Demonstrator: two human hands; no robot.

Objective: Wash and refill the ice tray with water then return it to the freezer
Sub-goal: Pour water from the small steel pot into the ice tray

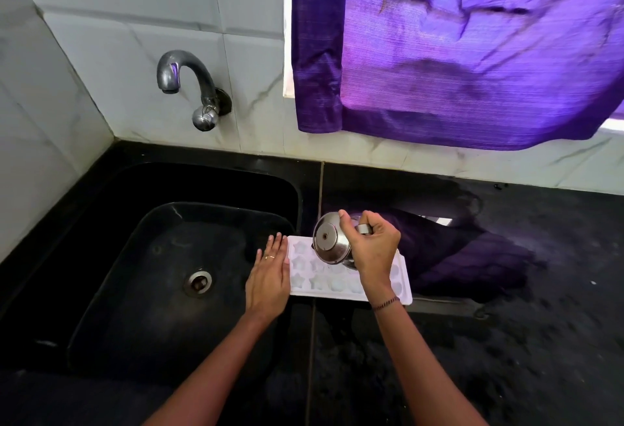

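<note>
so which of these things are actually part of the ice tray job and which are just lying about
In the job:
ice tray
steel jug, tilted over the tray
right hand, gripping the jug's handle
left hand, flat at the tray's left end

Lying about:
tap, not running
sink
purple curtain

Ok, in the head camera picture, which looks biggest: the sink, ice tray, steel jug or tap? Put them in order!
1. sink
2. ice tray
3. tap and steel jug look about alike; the tap is farther from the camera, so I won't rank them.
</note>
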